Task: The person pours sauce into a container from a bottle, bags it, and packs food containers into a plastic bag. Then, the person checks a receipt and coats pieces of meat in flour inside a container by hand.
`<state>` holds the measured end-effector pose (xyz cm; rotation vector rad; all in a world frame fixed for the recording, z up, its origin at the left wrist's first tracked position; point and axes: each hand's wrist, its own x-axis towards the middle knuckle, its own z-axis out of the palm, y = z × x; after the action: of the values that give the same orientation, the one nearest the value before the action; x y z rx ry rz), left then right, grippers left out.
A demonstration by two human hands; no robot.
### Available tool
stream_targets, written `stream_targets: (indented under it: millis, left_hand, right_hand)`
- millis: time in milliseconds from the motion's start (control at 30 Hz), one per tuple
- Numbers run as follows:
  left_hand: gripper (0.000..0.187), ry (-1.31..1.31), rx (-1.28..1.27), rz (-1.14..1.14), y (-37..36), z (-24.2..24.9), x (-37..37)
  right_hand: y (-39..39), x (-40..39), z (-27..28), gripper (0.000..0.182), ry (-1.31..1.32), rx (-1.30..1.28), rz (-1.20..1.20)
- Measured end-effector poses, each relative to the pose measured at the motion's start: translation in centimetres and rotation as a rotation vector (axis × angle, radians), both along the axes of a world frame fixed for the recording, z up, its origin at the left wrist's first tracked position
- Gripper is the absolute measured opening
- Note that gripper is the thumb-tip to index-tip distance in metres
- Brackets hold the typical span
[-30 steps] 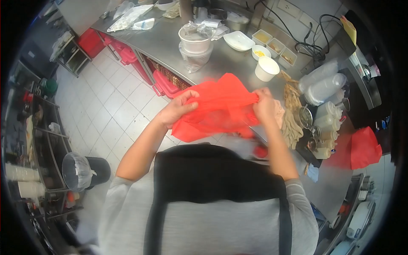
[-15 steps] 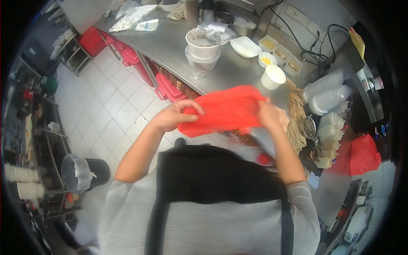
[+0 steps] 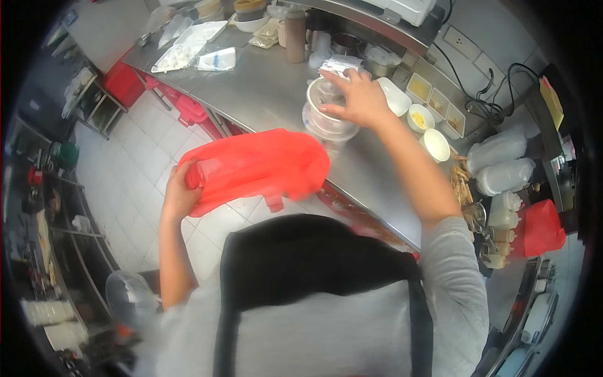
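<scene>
A red bag [image 3: 257, 166] hangs spread out in front of my apron, its left end gripped by my left hand [image 3: 182, 188]. My right hand [image 3: 359, 99] reaches over the steel counter [image 3: 251, 103], fingers apart, above a stack of round lidded tubs. The upper tub [image 3: 321, 100] lies under my thumb and fingertips, which are right at its rim. Below it sits the lower tub [image 3: 326, 129], wrapped in clear plastic. A white paper slip [image 3: 340, 65] shows just behind my fingers.
Right of the tubs are a white tray [image 3: 394, 97], a bowl with yellow bits [image 3: 421, 117], a white cup [image 3: 434, 146] and several small containers. A brown squeeze bottle [image 3: 295, 34] stands at the back. Squeeze bottles [image 3: 504, 210] line the right side; a bin [image 3: 129, 295] stands at lower left.
My right hand has let go of the red bag and moved up to the tubs. My left hand has carried the bag to the left.
</scene>
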<state>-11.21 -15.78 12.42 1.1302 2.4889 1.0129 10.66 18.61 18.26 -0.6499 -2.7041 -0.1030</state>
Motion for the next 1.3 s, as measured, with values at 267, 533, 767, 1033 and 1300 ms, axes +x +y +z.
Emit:
stream_targets:
  millis: [267,533,767,1033,1300]
  left_hand:
    - [0.072,-0.092,0.092,-0.004,4.1,-1.1,-12.1]
    - [0.077,-0.423,0.02,-0.214,9.3,-2.1,-15.3]
    - [0.084,-0.504,0.001,-0.32,10.5,-2.9,-15.2]
    - [0.093,-0.761,0.339,-0.155,12.4,-1.7,-14.1]
    - [0.09,-0.676,0.411,-0.011,13.2,-3.3,-13.0]
  right_hand:
    - [2.6,0.5,-1.1,0.04,0.241,-0.07,-0.161]
    - [2.9,12.2,-12.4,0.047,0.125,-0.205,-0.752]
    - [0.8,11.5,-13.1,0.043,0.312,-0.131,-0.742]
    - [2.6,1.6,-7.4,0.028,0.785,-1.345,-0.473]
    - [1.1,8.8,-5.6,0.028,1.256,-1.291,-0.626]
